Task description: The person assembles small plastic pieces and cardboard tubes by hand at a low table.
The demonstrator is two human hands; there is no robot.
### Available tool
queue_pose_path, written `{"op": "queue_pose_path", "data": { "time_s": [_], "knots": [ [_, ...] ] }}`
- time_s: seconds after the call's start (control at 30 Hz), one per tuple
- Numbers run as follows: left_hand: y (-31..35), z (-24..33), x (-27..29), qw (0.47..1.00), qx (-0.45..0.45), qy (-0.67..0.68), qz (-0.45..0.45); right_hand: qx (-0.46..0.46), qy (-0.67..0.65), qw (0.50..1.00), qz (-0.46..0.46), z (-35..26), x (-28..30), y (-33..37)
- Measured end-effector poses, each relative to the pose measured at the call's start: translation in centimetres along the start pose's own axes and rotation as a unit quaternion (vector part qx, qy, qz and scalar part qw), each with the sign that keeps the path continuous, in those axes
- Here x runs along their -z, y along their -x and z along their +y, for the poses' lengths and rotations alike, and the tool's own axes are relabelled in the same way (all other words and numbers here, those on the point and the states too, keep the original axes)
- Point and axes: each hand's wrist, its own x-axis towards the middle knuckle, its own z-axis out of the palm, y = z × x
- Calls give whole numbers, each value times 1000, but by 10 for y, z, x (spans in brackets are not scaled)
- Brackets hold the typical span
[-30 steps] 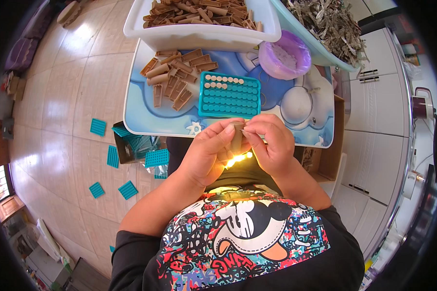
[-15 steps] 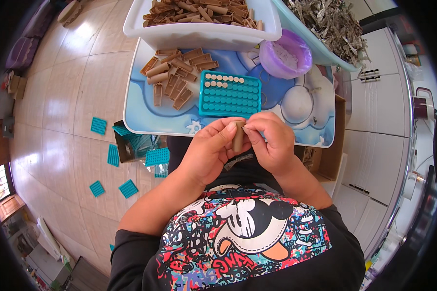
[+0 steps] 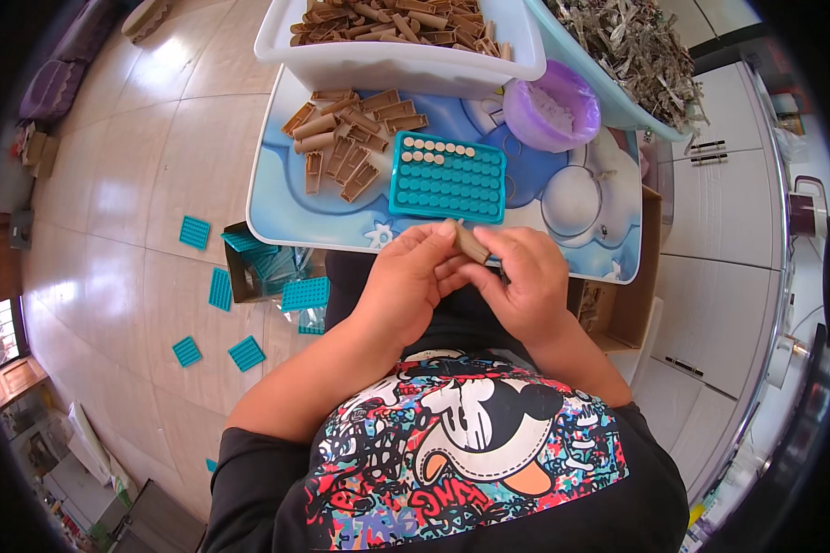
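Both my hands meet over the near edge of the table, around a brown plastic tube-shaped piece point(image 3: 472, 246). My left hand point(image 3: 411, 276) pinches its upper left end between thumb and fingers. At the lower right end, my right hand point(image 3: 528, 274) closes its thumb and forefinger on it. The piece lies slanted, and part of it is hidden by the fingers. Just beyond sits a teal tray point(image 3: 398, 205) with rows of round cells. Pale round discs point(image 3: 433, 146) fill the farthest row and part of the second.
More brown pieces point(image 3: 346, 138) lie loose left of the tray. A white bin point(image 3: 406, 72) of such pieces stands behind, with a purple-lined bowl point(image 3: 526, 115) to its right. Teal trays point(image 3: 219, 289) lie on the floor at left, beside a box point(image 3: 240, 276).
The brown piece has turned from upright to slanting, its lower end now toward the right. My right fingers have shifted onto that end. The whole view has moved slightly.
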Motion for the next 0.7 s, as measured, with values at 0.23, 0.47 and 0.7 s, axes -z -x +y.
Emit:
{"op": "queue_pose_path", "data": {
  "time_s": [0.23, 0.47, 0.7],
  "knots": [
    [7, 1, -8, 996, 22, -64, 65, -121, -110, 986, 26, 10, 8, 17],
    [-8, 57, 33, 645, -415, -603, 217, -338, -74, 859, 378, 99, 110, 82],
    [-26, 66, 42, 494, -331, -763, 253, -577, 188, 780, 153, 194, 154, 275]
  ]
}}
